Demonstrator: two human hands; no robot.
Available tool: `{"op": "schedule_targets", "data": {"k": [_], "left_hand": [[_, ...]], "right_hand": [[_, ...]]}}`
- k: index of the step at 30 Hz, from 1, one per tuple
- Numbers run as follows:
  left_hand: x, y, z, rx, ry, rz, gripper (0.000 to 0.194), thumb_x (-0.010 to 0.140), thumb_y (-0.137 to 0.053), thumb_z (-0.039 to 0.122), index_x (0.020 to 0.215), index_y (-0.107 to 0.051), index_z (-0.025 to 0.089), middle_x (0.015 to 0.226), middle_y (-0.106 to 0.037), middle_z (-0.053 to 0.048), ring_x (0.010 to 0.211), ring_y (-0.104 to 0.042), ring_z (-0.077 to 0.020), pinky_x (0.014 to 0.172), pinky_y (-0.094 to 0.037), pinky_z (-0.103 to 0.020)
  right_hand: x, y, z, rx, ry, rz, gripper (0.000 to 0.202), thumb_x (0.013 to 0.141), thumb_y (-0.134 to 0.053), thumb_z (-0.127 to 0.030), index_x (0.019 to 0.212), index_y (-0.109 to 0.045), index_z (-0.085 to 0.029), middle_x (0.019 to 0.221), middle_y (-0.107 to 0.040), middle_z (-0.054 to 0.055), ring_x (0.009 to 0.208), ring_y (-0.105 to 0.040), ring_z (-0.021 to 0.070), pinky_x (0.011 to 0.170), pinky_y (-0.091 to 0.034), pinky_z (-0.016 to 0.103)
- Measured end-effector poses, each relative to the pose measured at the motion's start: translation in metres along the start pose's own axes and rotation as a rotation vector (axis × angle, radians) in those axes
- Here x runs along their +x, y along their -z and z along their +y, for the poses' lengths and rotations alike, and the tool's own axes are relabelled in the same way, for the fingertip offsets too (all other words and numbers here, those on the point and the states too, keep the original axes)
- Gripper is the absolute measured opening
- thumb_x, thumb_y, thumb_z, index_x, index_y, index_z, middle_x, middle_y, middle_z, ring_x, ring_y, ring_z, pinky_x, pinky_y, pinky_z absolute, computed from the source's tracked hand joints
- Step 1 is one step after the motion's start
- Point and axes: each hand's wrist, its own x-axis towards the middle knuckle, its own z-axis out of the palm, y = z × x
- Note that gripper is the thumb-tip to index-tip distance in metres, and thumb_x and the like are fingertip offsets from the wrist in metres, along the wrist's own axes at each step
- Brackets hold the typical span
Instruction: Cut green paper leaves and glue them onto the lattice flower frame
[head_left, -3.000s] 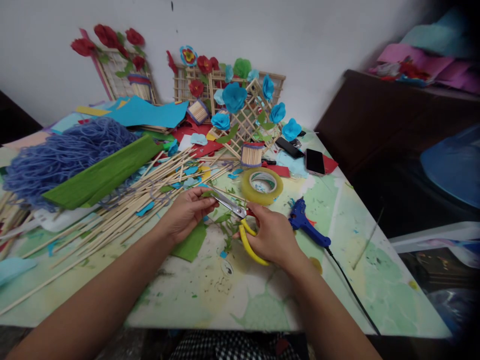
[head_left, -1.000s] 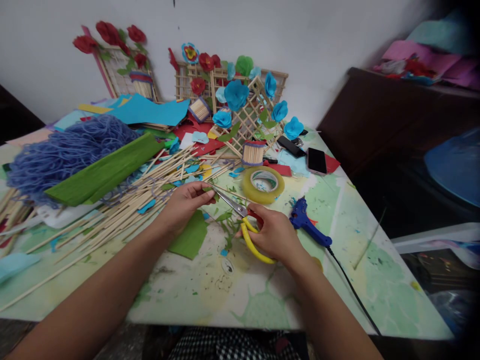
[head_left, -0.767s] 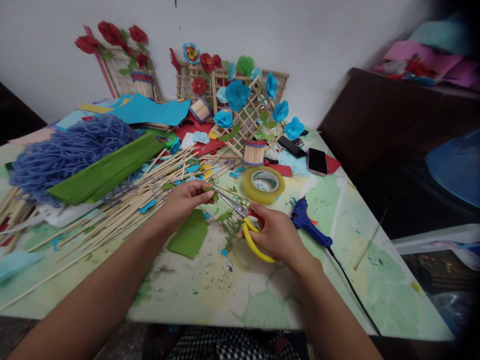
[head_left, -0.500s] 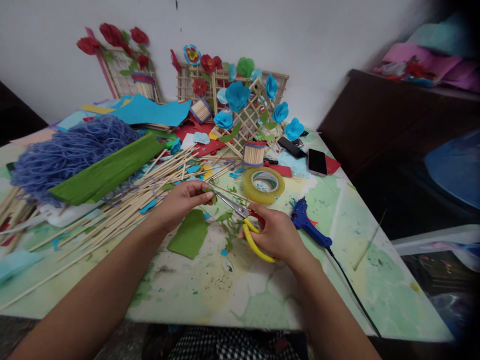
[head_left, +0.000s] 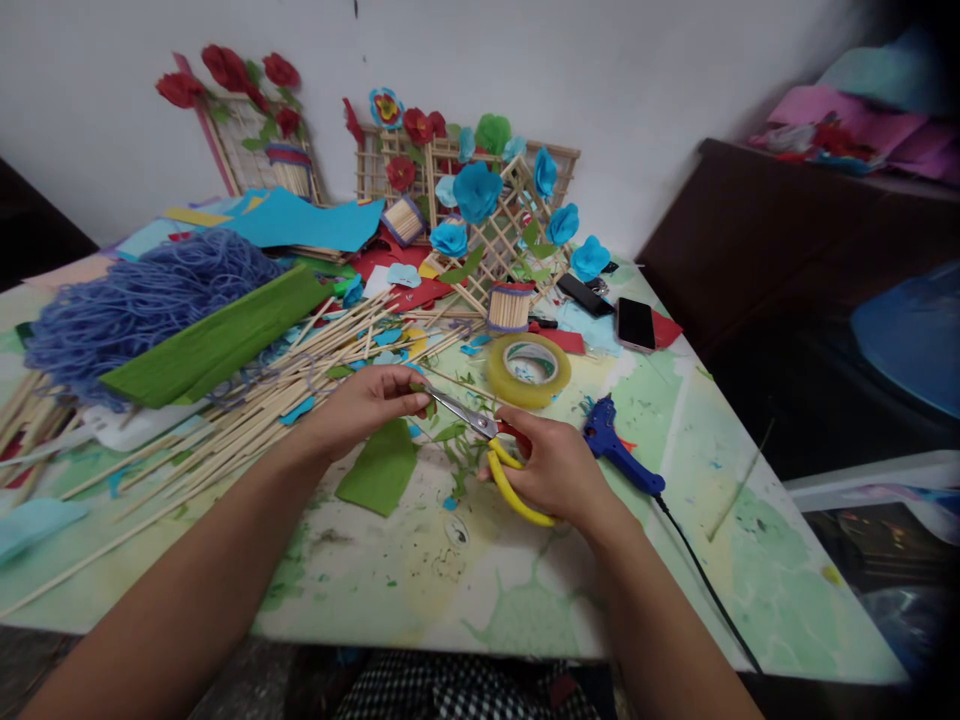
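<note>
Between the thumb and fingers of my left hand [head_left: 375, 400] is a small piece of green paper [head_left: 430, 406], mostly hidden by the fingertips. My right hand [head_left: 551, 465] grips scissors [head_left: 480, 423] with yellow and red handles; their blades point left and touch the green piece at my left fingertips. Below my left hand, a larger green paper sheet [head_left: 379, 468] lies flat on the table. Thin green scraps [head_left: 466, 465] are scattered under the scissors. Just beyond the blades lies a roll of clear tape [head_left: 529, 370].
A blue glue gun [head_left: 621, 445] with a black cord lies right of my right hand. Wooden sticks [head_left: 247, 430], purple yarn [head_left: 150, 300] and a green paper roll [head_left: 217, 340] cover the left side. Lattices with paper flowers [head_left: 478, 192] and phones [head_left: 635, 324] are at the back.
The two hands and the scissors have hardly moved. The green piece at my left fingertips has shifted slightly.
</note>
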Motion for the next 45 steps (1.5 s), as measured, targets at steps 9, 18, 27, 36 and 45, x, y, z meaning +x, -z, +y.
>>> {"op": "schedule_targets", "data": {"k": [9,18,27,36,45], "left_hand": [[0.000,0.003,0.003,0.018,0.027,-0.033,0.011,0.065,-0.076,0.027,0.069,-0.071,0.018,0.063,-0.067,-0.005,0.060,-0.059,-0.0154,0.060,-0.046,-0.024],[0.000,0.012,0.001,0.146,0.054,-0.131,0.014,0.071,-0.071,0.032,0.071,-0.067,0.019,0.066,-0.066,0.000,0.064,-0.058,-0.0140,0.064,-0.043,-0.025],[0.001,0.018,-0.003,0.189,0.047,-0.156,0.015,0.070,-0.071,0.035,0.072,-0.069,0.020,0.065,-0.066,-0.001,0.061,-0.056,-0.0143,0.060,-0.041,-0.025],[0.000,0.021,0.000,0.194,0.103,-0.199,0.018,0.071,-0.071,0.038,0.071,-0.070,0.020,0.063,-0.066,-0.002,0.056,-0.055,-0.0143,0.053,-0.039,-0.024],[-0.001,0.000,-0.008,0.060,0.121,-0.075,0.016,0.071,-0.072,0.037,0.069,-0.072,0.020,0.065,-0.068,-0.003,0.061,-0.058,-0.0143,0.060,-0.045,-0.024]], "right_hand": [[-0.001,-0.001,0.001,0.031,-0.012,-0.042,0.039,0.075,-0.066,-0.046,0.106,-0.063,-0.022,0.076,-0.065,0.000,0.061,-0.050,0.0131,0.055,-0.031,0.024],[0.000,0.000,0.002,0.018,-0.008,-0.069,0.034,0.075,-0.066,-0.047,0.099,-0.062,-0.023,0.068,-0.058,-0.003,0.057,-0.041,0.0109,0.054,-0.024,0.023],[0.000,0.001,0.001,0.009,0.003,-0.084,0.028,0.076,-0.064,-0.046,0.091,-0.061,-0.023,0.066,-0.054,-0.003,0.057,-0.038,0.0104,0.054,-0.022,0.024],[-0.001,-0.001,0.001,-0.005,0.008,-0.073,0.030,0.074,-0.066,-0.045,0.096,-0.064,-0.024,0.067,-0.058,-0.003,0.057,-0.042,0.0106,0.054,-0.024,0.023],[0.005,-0.015,0.001,0.440,-0.215,0.107,0.041,0.064,-0.074,-0.039,0.099,-0.065,-0.019,0.073,-0.063,0.000,0.065,-0.054,0.0149,0.060,-0.041,0.026]]}}
